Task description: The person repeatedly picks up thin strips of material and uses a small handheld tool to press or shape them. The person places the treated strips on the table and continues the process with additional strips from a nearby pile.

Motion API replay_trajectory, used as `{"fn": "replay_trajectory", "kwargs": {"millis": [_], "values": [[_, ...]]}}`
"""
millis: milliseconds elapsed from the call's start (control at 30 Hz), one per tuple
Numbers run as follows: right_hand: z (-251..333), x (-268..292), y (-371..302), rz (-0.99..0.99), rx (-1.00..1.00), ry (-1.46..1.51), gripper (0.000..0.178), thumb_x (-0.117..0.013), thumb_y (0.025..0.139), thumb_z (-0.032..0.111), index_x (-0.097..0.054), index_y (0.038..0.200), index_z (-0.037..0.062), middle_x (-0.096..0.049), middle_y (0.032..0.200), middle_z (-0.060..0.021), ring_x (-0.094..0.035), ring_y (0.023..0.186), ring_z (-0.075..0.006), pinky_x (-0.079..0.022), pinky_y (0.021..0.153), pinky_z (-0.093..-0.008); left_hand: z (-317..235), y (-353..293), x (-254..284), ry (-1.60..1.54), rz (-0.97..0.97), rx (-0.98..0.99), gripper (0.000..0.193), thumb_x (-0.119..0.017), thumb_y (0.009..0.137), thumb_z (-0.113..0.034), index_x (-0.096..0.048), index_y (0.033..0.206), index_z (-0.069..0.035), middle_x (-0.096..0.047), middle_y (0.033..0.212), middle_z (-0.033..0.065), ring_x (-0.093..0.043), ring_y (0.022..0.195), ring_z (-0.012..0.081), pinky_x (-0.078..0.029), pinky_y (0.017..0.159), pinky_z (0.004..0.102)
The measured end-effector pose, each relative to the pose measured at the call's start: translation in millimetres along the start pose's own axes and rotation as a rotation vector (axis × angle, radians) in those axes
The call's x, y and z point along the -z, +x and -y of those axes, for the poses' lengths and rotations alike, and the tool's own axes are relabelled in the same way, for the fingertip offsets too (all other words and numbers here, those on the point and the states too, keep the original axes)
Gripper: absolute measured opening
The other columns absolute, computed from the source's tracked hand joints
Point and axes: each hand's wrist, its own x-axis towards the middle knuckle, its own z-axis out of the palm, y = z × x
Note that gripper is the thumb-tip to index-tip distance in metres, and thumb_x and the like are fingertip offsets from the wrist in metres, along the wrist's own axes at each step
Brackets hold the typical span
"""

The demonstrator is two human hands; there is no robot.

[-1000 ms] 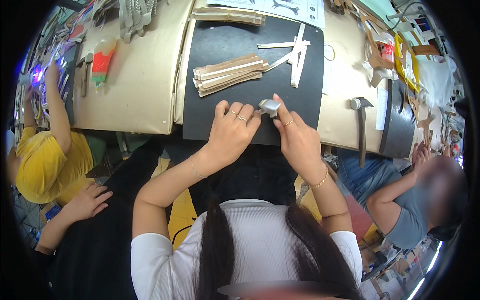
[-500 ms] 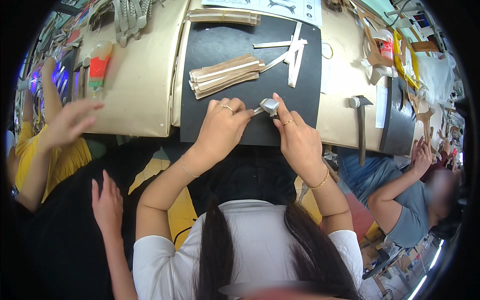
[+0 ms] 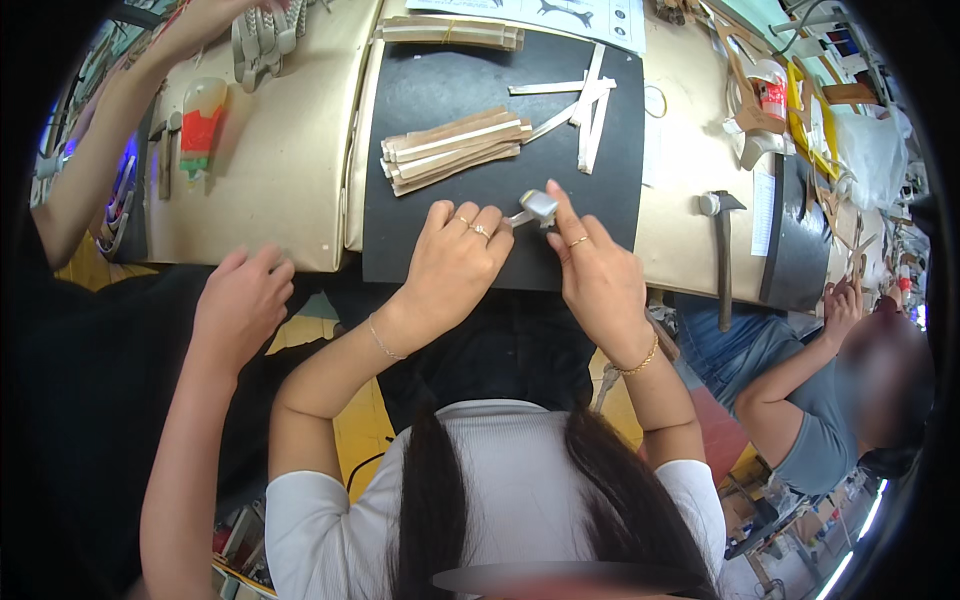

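Note:
Over the front part of a black mat (image 3: 420, 240), my two hands work close together on a small silvery-white piece (image 3: 540, 207). A narrow pale strip runs from it to the pinched fingertips of my left hand (image 3: 455, 248). The thumb and index finger of my right hand (image 3: 600, 268) grip the piece from its right side. Whether it is a folded strip or a separate part I cannot make out. Just beyond my hands lies a stack of brown strips with white bands (image 3: 455, 150). Several loose white strips (image 3: 590, 125) cross each other to its right.
A bundle of strips (image 3: 450, 33) and a printed sheet (image 3: 540, 12) lie at the back. The hammer (image 3: 722, 250) rests to the right, near brown cut pieces (image 3: 757, 110). At left are a glue bottle (image 3: 203, 125) and a co-worker's hands (image 3: 240, 305); another person sits at right.
My left hand's fingers have shifted slightly, while my right hand stays nearly still. The co-worker at left has reached one hand to the far grey pieces and raised the other toward the table edge.

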Motion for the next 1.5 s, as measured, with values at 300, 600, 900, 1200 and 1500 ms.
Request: {"fn": "replay_trajectory", "kwargs": {"millis": [300, 600, 900, 1200, 1500], "values": [[5.9, 0.2, -1.9, 0.147, -0.049, -0.047, 0.055, -0.063, 0.1, 0.018, -0.05, 0.154, 0.0204, -0.058, 0.083, -0.0098, -0.064, 0.065, -0.031, -0.051, 0.058, -0.0419, 1.5, -3.1, -4.5, -0.175, -0.1, 0.172, 0.019, -0.074, 0.086, -0.008, -0.076, 0.105, -0.008, -0.062, 0.093, 0.0023, -0.058, 0.086, 0.0199, -0.04, 0.083, 0.0356], [9.3, 5.3, -3.8, 0.003, 0.029, 0.062, 0.058, -0.065, 0.099, 0.019, -0.049, 0.155, 0.0177, -0.056, 0.08, -0.0078, -0.064, 0.061, -0.0265, -0.051, 0.053, -0.039, 2.2, -11.5, -4.3, -0.166, -0.12, 0.153, 0.017, -0.076, 0.084, -0.006, -0.077, 0.101, -0.008, -0.064, 0.092, 0.0018, -0.059, 0.086, 0.0203, -0.04, 0.081, 0.0367], [9.0, 4.5, -0.6, -0.014, 0.062, 0.042, 0.059, -0.065, 0.099, 0.018, -0.048, 0.155, 0.0182, -0.057, 0.08, -0.0081, -0.064, 0.06, -0.0277, -0.051, 0.052, -0.0396, -1.4, -9.7, -1.8, -0.063, -0.089, 0.103, 0.019, -0.069, 0.086, -0.004, -0.076, 0.104, -0.007, -0.063, 0.094, 0.0023, -0.059, 0.087, 0.0205, -0.04, 0.082, 0.0378], [9.5, -0.6, 0.6, 0.176, 0.017, -0.045, 0.057, -0.063, 0.1, 0.016, -0.048, 0.155, 0.0176, -0.057, 0.08, -0.0101, -0.063, 0.061, -0.0304, -0.051, 0.055, -0.0418, 5.1, -18.5, -2.7, -0.272, -0.151, 0.356, 0.016, -0.081, 0.082, -0.015, -0.08, 0.098, -0.014, -0.063, 0.087, -0.0034, -0.058, 0.088, 0.0159, -0.031, 0.084, 0.039], [18.5, 9.0, 1.3, 0.038, 0.112, 0.067, 0.058, -0.065, 0.099, 0.017, -0.049, 0.155, 0.0165, -0.056, 0.079, -0.0073, -0.064, 0.061, -0.0255, -0.051, 0.052, -0.0379, -1.9, -24.5, -3.6, -0.036, -0.148, 0.169, 0.019, -0.077, 0.083, -0.009, -0.076, 0.101, -0.014, -0.062, 0.093, -0.0028, -0.059, 0.091, 0.0166, -0.032, 0.085, 0.0431]]}}
